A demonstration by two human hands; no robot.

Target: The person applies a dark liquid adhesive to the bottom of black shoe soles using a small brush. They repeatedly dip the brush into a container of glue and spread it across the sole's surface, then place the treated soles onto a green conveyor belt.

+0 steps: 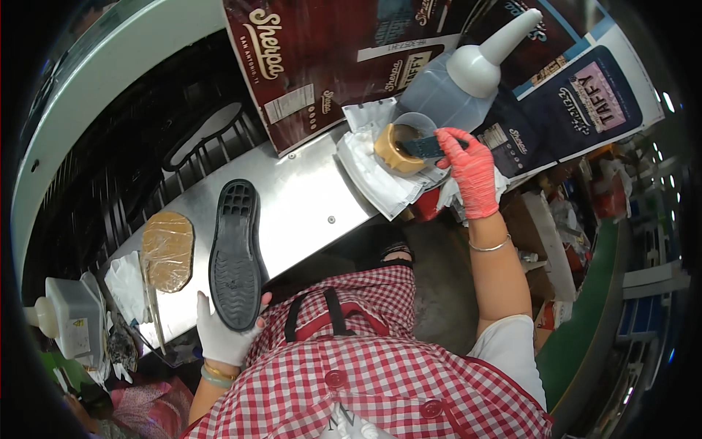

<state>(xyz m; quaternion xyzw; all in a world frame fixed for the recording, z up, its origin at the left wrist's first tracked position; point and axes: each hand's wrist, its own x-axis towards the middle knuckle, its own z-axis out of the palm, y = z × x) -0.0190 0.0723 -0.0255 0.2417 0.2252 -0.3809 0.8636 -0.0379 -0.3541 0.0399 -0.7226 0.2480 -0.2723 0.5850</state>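
Observation:
My left hand [219,331], in a white glove with bare fingertips, grips the heel end of a black shoe sole [235,263]. The sole lies lengthwise over the metal work surface, its cavity side with a grid and wavy ribs facing up. In a pinkish-red glove, my right hand [468,172] pinches a dark teal brush [425,148]. The brush's far end is inside a small clear cup with a yellow-brown coated rim [398,157]; its tip is hidden there. White cloths or papers [373,172] lie under the cup.
A translucent bottle with a white nozzle [453,88] stands behind the cup, before printed cardboard sheets [292,58]. On the left lie a tan wrapped pad [168,249], a thin stick [155,314] and another white-capped bottle [77,322]. A dark slatted conveyor runs behind the metal surface [300,208].

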